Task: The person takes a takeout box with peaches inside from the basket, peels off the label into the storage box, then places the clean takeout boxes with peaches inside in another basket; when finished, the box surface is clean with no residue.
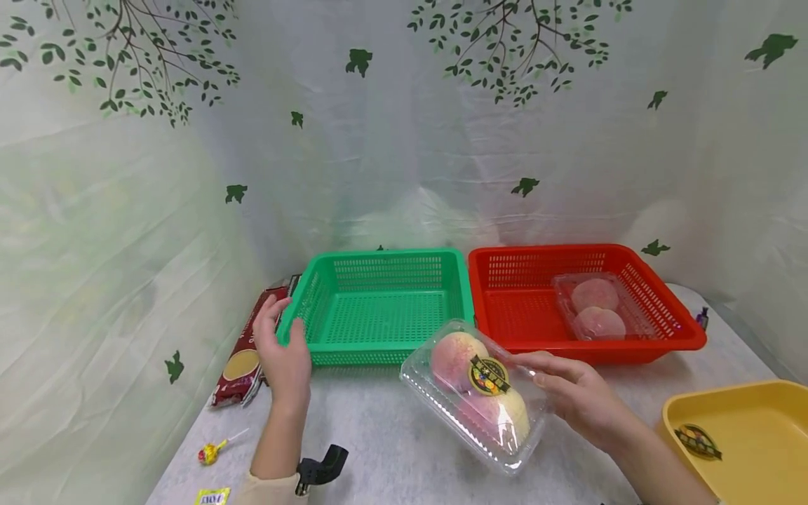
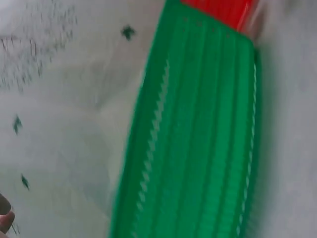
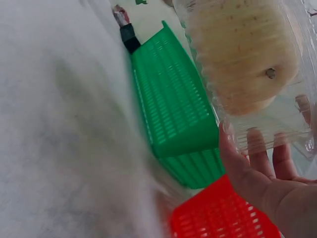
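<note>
Just in front of the green basket [image 1: 379,308], right hand [image 1: 577,396] grips the tilted clear peach pack [image 1: 476,393] above the table [image 1: 379,435]. Left hand [image 1: 284,351] open, touching the basket's left corner. Risk: one-sided grip on slick plastic; the pack could slip or pop open.

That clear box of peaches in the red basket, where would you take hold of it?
Probably from above, across the short width of the clear clamshell, fingers on its two long edges. It lies flat in the red basket by the right wall, so side approach looks cramped; the domed lid looks slippery, the rim firmer.
</note>
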### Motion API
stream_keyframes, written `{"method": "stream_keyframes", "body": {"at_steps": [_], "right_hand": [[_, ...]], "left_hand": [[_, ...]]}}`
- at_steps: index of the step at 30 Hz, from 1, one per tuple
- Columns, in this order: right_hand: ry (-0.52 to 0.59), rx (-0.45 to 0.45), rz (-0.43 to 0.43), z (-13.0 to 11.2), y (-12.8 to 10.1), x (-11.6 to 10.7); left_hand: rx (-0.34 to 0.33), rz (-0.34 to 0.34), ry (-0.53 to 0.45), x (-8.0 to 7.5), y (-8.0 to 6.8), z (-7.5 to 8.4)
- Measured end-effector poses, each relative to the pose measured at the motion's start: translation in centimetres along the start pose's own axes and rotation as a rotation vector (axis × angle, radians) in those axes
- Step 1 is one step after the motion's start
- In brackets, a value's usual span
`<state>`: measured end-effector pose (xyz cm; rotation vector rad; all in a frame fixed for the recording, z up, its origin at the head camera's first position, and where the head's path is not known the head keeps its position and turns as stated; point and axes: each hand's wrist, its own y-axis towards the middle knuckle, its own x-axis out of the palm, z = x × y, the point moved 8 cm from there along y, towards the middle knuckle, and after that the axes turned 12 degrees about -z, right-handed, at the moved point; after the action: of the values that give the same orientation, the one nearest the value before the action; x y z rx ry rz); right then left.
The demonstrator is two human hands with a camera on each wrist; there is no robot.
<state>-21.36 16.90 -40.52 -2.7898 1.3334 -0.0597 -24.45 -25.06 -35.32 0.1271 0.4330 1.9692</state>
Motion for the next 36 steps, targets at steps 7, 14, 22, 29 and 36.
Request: {"method": "stream_keyframes", "body": {"at_steps": [7, 14, 22, 29, 36], "right_hand": [[-0.046, 0.058, -0.041, 2.4, -1.2, 0.0], [-0.055, 0.035, -0.054, 3.3, -1.6, 0.2], [-0.114, 0.071, -0.051, 4.7, -1.6, 0.1], [-0.101, 0.125, -0.001, 6.1, -1.2, -0.1], [-0.108, 0.135, -0.144, 6.0, -1.3, 0.8]], "left_hand": [[0.292, -0.168, 0.004, 4.3, -5.1, 4.1], [0.059, -0.493, -0.042, 8.7, -11.0, 1.0], [-0.329, -0.783, -0.285, 12.0, -15.6, -2.6], [-0.382, -0.776, -0.265, 13.0, -15.6, -3.9], [-0.387, -0.821, -0.215, 14.4, -14.1, -5.3]]}}
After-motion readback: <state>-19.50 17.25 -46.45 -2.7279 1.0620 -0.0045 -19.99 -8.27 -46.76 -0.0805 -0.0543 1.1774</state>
